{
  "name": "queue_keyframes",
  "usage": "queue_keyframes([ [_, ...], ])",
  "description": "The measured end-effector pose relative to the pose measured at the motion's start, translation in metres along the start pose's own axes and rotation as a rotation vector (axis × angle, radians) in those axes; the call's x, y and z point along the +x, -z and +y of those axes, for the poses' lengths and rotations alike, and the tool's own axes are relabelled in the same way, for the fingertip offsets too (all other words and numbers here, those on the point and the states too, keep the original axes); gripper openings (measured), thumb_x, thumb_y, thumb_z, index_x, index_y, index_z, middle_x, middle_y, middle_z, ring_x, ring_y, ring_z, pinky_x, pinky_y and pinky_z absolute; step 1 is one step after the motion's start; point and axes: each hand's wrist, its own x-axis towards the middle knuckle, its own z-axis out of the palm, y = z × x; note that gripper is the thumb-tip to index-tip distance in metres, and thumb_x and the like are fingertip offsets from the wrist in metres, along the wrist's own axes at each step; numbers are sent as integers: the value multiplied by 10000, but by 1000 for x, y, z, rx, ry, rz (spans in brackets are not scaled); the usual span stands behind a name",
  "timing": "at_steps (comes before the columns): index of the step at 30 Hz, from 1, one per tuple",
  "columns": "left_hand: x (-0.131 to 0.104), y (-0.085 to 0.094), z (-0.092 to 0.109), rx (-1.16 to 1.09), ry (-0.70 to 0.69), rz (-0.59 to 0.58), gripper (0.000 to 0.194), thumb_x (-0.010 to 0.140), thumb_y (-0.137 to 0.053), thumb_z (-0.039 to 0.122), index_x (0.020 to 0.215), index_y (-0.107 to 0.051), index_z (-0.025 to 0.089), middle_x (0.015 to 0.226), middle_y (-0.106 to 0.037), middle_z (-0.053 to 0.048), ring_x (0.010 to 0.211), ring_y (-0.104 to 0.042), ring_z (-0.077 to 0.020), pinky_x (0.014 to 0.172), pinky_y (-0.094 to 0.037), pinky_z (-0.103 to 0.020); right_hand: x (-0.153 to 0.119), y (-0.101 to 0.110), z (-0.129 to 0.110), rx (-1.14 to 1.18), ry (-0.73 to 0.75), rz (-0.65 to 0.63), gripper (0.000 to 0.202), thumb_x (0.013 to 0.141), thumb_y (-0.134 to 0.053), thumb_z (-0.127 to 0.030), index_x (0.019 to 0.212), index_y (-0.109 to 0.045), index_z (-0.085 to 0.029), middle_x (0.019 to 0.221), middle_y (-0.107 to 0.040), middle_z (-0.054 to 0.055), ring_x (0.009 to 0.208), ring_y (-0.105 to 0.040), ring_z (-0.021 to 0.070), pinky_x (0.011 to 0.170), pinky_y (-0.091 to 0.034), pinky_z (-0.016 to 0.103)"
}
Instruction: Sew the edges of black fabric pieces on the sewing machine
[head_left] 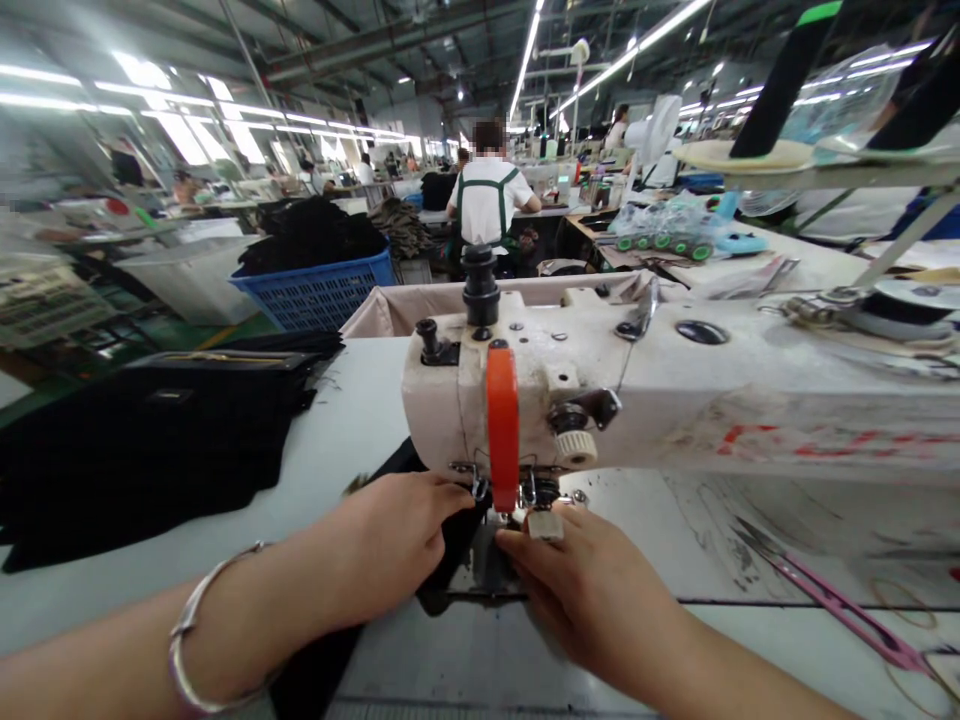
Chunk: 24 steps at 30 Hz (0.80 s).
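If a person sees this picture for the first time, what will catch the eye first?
The white sewing machine fills the middle, with an orange guard on its head. Under it, the left hand and right hand press black cloth near the needle. On the left lies a black pile, with a blue basket behind.

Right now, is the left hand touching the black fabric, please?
Touching: the head view shows the left hand pressed flat on the black fabric beside the needle.
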Motion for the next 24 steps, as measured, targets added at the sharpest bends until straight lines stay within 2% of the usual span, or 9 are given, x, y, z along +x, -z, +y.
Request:
queue_keyframes([
  [4,-2,10,18,-214,154,-160,400,808,-486,78,1146,-637,229,1050,-705,-23,908,-674,-196,843,-514,-297,2,0,-5,-15,28,-83,448,857,-550,-146,1302,-542,-201,1140,-630,111,972,-581,294,809,-497,461],
  [7,-2,13,20,-288,168,-206,482,775,-568,112,1227,-603,277,1047,-706,4,930,-668,-197,873,-492,-289,4,-2,-9,-71,11,-127,420,861,-575,-160,1279,-560,-200,1092,-652,102,934,-599,297,796,-491,479],
  [10,0,14,20,-276,113,-189,505,751,-496,34,1156,-638,301,1107,-697,28,988,-661,-175,909,-473,-264,4,-4,-11,-106,4,-136,377,878,-573,-150,1252,-578,-198,1005,-680,70,865,-620,269,767,-491,449],
  [12,1,12,22,-221,87,-179,467,730,-470,2,1058,-666,270,1101,-700,15,1004,-658,-183,910,-481,-272,2,-5,-11,-120,-2,-133,374,874,-586,-154,1245,-583,-200,984,-685,58,830,-623,257,739,-492,430],
  [16,1,1,28,-78,60,-181,350,708,-471,-19,924,-661,181,988,-703,-53,924,-663,-221,816,-524,-306,1,-6,-11,-127,-6,-142,404,855,-598,-147,1256,-575,-193,992,-683,59,814,-619,256,714,-495,423],
  [20,1,-11,33,-43,42,-128,315,699,-452,-36,860,-626,172,924,-687,-56,858,-651,-215,748,-523,-302,2,-6,-10,-120,4,-152,415,851,-564,-111,1259,-566,-184,1030,-680,71,825,-619,257,723,-497,431],
  [22,1,-12,33,-69,36,-96,270,728,-463,-17,850,-614,171,920,-680,-55,867,-646,-214,775,-519,-307,3,-6,-10,-116,-10,-152,410,840,-548,-86,1236,-575,-186,1039,-680,72,810,-619,251,716,-498,422],
  [24,-2,-11,30,-139,39,-89,212,829,-464,54,895,-620,181,927,-676,-45,866,-645,-202,804,-517,-304,4,-5,-10,-108,-26,-158,386,828,-528,-58,1184,-596,-191,1062,-676,74,811,-618,245,722,-500,411],
])
